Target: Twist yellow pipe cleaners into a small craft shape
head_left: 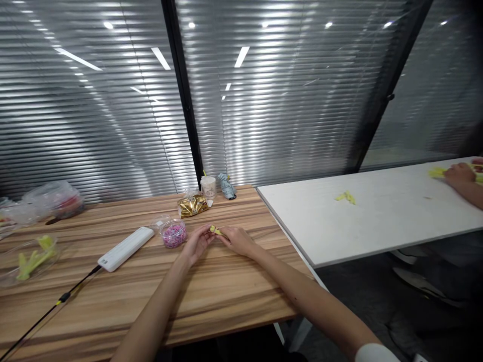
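Between my two hands, just above the wooden table, is a small yellow piece [216, 230]; it is too small to tell its kind. My left hand [196, 245] has its fingers closed at the piece's left end. From the other side, my right hand [238, 241] pinches it, hiding part of it. Close by my left hand stands a round clear tub [173, 234] full of small pink and purple loops. A clear lid [160, 221] lies behind that tub.
A white power bank [126, 249] with a black cable lies left, near a clear tray [56, 254] holding yellow pieces. A gold packet [192, 205], paper cup [208, 187] and grey-blue bundle [227, 186] stand behind. Another person's hand [459, 174] is at the white table [392, 211].
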`<action>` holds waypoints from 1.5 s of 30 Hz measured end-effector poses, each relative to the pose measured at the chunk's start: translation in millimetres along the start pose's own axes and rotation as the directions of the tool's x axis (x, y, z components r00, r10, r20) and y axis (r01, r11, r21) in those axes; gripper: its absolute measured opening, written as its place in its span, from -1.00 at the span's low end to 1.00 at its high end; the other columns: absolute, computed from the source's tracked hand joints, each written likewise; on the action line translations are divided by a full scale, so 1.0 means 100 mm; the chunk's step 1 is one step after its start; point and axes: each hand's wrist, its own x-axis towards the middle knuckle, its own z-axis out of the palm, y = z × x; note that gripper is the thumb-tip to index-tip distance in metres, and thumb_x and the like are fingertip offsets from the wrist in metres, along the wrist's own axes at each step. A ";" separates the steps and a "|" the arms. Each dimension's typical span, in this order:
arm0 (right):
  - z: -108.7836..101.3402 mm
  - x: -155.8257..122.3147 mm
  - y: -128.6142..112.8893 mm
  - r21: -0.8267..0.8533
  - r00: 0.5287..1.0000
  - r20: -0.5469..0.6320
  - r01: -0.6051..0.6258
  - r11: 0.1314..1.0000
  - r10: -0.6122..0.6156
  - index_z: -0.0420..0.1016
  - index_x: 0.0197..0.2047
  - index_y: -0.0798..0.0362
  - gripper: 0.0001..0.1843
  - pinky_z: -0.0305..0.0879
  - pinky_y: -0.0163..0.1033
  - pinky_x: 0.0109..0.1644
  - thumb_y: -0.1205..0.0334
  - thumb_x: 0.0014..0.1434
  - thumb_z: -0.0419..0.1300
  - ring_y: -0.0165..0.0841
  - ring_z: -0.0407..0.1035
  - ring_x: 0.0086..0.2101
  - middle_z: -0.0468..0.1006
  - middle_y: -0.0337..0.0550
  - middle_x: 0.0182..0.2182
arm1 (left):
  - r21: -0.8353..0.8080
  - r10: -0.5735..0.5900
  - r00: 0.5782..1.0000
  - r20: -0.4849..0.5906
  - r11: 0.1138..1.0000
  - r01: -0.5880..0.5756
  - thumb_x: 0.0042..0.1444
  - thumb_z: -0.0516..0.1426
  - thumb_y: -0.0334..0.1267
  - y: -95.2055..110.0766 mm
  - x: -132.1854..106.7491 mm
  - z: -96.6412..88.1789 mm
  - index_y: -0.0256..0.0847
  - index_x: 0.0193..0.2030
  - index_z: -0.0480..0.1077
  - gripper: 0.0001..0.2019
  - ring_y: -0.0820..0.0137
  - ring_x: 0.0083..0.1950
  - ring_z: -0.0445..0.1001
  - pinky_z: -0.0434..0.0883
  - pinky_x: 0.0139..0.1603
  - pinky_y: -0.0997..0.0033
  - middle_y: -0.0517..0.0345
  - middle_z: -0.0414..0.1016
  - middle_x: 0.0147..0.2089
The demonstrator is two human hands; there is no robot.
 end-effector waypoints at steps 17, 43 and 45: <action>-0.03 0.00 -0.02 -0.014 0.999 0.037 -0.021 1.000 0.022 0.35 -0.05 0.06 -0.71 0.16 -0.34 -0.21 0.17 0.24 -0.06 -0.33 0.38 -0.24 0.51 -0.07 -0.21 | 0.001 -0.001 0.999 -0.039 1.000 0.001 -0.01 0.06 -0.49 0.01 -0.02 0.04 -0.33 -0.46 0.40 -0.89 0.47 -0.39 0.43 0.37 -0.23 0.47 0.11 0.47 -0.44; -0.03 -0.01 -0.03 -0.029 0.999 0.038 -0.003 1.000 0.004 0.35 -0.11 0.08 -0.72 0.15 -0.35 -0.25 0.16 0.24 -0.07 -0.32 0.39 -0.25 0.51 -0.08 -0.23 | 0.034 -0.001 0.999 -0.051 0.999 0.003 -0.01 0.06 -0.49 0.00 -0.02 0.05 -0.34 -0.44 0.42 -0.88 0.49 -0.41 0.42 0.37 -0.29 0.49 0.11 0.47 -0.44; -0.04 -0.01 -0.03 -0.033 0.999 0.036 -0.002 0.999 0.004 0.35 -0.11 0.07 -0.72 0.15 -0.35 -0.25 0.16 0.24 -0.08 -0.32 0.39 -0.25 0.51 -0.08 -0.23 | 0.032 0.002 0.999 -0.041 0.999 0.000 -0.01 0.06 -0.48 -0.01 -0.02 0.04 -0.33 -0.44 0.42 -0.89 0.48 -0.40 0.42 0.38 -0.29 0.49 0.11 0.47 -0.44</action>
